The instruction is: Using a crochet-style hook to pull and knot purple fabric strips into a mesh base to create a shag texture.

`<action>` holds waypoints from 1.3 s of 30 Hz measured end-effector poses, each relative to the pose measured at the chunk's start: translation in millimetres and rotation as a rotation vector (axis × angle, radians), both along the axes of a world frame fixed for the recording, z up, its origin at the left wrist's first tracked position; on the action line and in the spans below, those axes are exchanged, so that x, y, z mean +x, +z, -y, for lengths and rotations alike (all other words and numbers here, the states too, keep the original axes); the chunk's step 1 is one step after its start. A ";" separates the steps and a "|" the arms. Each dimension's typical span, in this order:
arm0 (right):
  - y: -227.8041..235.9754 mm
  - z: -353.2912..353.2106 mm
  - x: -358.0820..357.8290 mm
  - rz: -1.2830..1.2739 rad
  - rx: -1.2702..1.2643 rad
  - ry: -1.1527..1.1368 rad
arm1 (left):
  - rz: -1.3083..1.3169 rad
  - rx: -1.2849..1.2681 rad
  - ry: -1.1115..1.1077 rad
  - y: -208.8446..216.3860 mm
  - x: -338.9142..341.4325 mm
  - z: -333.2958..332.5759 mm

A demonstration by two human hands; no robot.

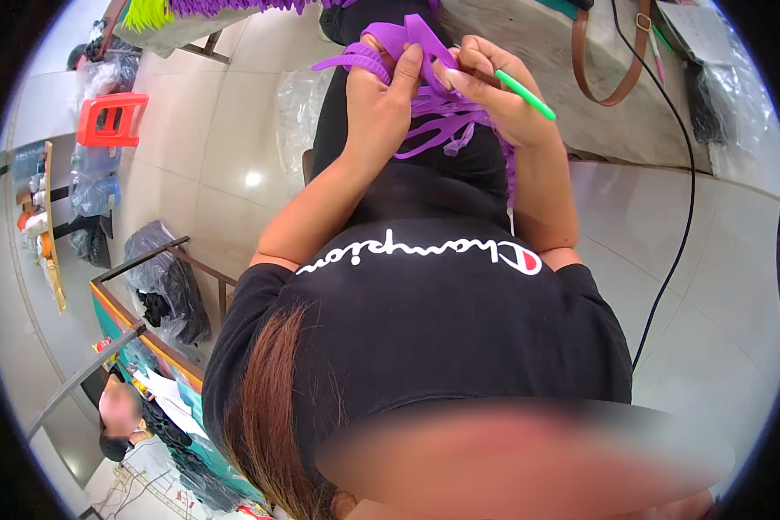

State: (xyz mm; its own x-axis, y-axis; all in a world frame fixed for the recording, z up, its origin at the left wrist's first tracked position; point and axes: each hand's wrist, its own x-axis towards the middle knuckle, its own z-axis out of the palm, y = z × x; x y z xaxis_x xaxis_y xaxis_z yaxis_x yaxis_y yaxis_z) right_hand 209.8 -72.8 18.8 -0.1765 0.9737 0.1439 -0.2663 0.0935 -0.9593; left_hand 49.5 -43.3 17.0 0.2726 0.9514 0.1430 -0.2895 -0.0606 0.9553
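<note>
My left hand (381,104) is closed on a purple rubbery strap (390,36), thumb pressed on it, with a ribbed end looping over the fingers. To its right, my right hand (511,100) is closed around a slim tool with a bright green handle (526,95). The handle sticks out past the fingers; the tool's working end is hidden. My right fingertips meet the strap's edge. Below both hands, more thin purple straps (442,130) lie tangled on my black-trousered lap, some hanging down beside my right forearm.
Purple and lime-green strips (150,14) are heaped on a covered surface at the far left. A red stool (113,120) and bagged goods (166,277) stand on the left floor. At right, a black cable (690,173) hangs down near a brown strap (611,91). Another person (120,412) is at lower left.
</note>
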 end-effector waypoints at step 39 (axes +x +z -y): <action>-3.1 7.6 -29.6 0.783 0.721 -0.842 | 0.017 -0.247 -0.063 6.2 -6.2 2.7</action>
State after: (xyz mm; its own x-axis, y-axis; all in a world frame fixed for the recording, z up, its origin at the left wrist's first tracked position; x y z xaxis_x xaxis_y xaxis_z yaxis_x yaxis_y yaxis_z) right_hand 180.2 -80.5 15.7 0.1601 0.5772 0.8008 0.7082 0.4980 -0.5005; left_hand 43.4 -45.9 23.1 0.3319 0.9394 -0.0864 -0.3012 0.1923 0.9340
